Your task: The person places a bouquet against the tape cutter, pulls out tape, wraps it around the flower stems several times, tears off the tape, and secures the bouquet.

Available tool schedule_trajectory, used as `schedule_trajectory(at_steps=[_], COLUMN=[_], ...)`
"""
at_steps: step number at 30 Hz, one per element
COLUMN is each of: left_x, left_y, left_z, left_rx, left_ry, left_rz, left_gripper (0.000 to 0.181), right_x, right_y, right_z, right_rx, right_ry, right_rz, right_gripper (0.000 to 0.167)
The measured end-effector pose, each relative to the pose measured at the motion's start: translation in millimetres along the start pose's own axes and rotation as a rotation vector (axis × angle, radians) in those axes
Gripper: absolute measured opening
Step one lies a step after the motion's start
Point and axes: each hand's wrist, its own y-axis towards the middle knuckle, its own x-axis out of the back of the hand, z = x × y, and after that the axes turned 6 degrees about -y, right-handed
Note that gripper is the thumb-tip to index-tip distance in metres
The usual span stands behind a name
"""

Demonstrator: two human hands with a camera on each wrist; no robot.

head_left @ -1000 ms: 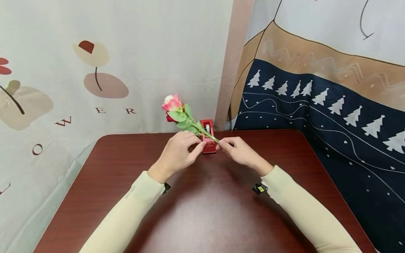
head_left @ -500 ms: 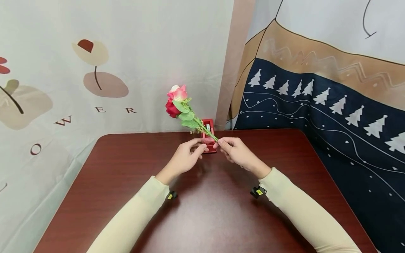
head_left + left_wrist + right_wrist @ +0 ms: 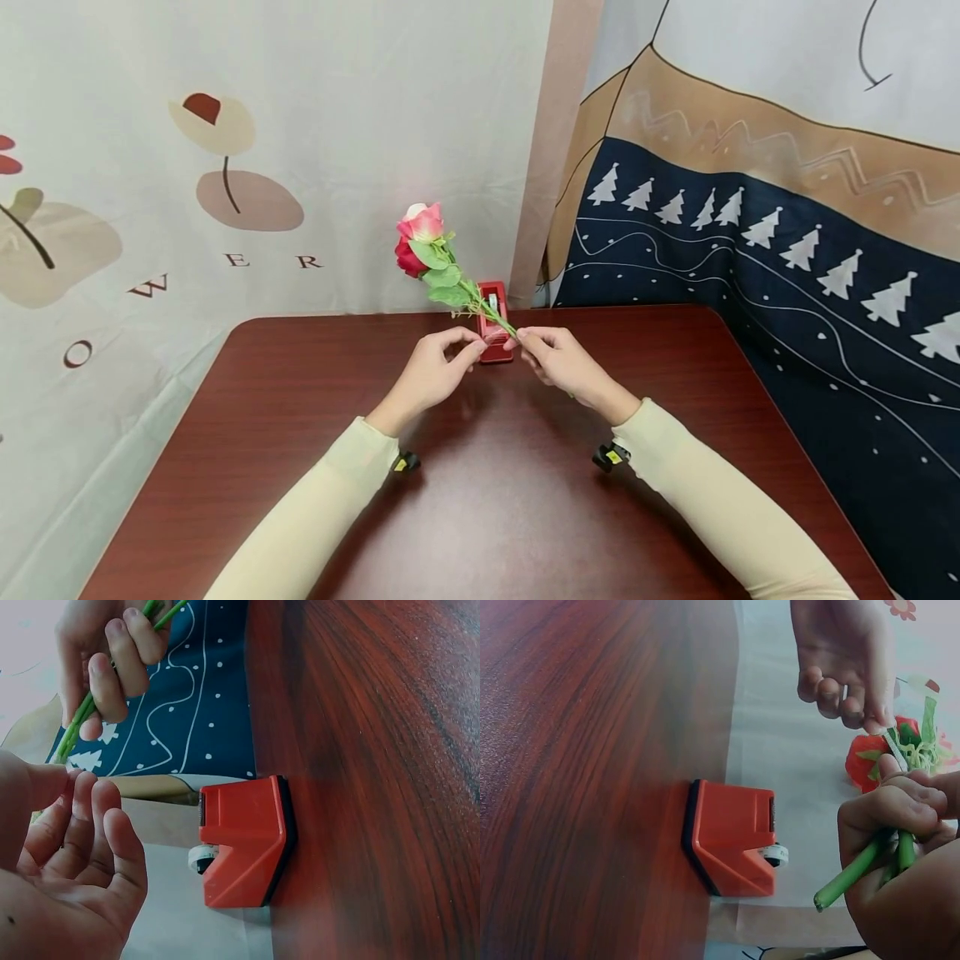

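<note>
My right hand point(image 3: 566, 362) grips the green stems point(image 3: 851, 874) of artificial roses, one pink point(image 3: 422, 223) and one red point(image 3: 409, 260). The blooms lean up and left over the table's far edge. To the left of the stems, my left hand point(image 3: 435, 371) pinches the end of a thin, clear strip of tape point(image 3: 896, 748) between thumb and index finger. In the right wrist view the strip spans from those fingertips to the right hand at the stems. A red tape dispenser point(image 3: 244, 847) with a white tape roll point(image 3: 201, 859) stands below and behind the hands, untouched.
The dark red wooden table point(image 3: 480, 500) has rounded far corners. Behind it hangs a pale curtain point(image 3: 375, 125) with printed flowers and letters. A navy cloth point(image 3: 675, 242) printed with white trees hangs at the right.
The rose heads have swung up and slightly right. My left hand has drawn down, away from the leaves, and its fingertips have come together in a pinch. The dispenser stays put.
</note>
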Motion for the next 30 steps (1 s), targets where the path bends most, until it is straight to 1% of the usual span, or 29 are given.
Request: schedule_trajectory(at_steps=[5,9,13,17,23,30], left_x=[1.0,2.2,3.0,3.8,3.8,4.3], left_y=[-0.5,0.2,0.3,0.2,-0.1,0.2], left_z=[-3.7,-7.3,-9.1,-10.8,-13.3,-15.0], left_rx=[-0.018,-0.028,-0.026,-0.030,-0.039,-0.072], left_ry=[0.023,0.031,0.018,0.004,0.009,0.044], left_rz=[-0.024,-0.040,-0.043,-0.045,-0.058,-0.082], left_gripper=[0.015,0.014,0.013,0.017,0.015,0.014], right_x=[-1,-2,-2,-3,-5,-7], right_y=[0.9,0.1,-0.8,-0.8,0.1,-1.8], right_z=[-3,-3,-2,-4,-5,-5], right_rx=[0.009,0.006,0.015,0.026,0.063,0.064], right_ry=[-0.034,-0.032,-0.044,-0.065,-0.108,-0.090], right_rz=[-0.013,-0.008,0.012,0.021,0.038,0.081], right_gripper=[0.030,0.026,0.026,0.022,0.018,0.018])
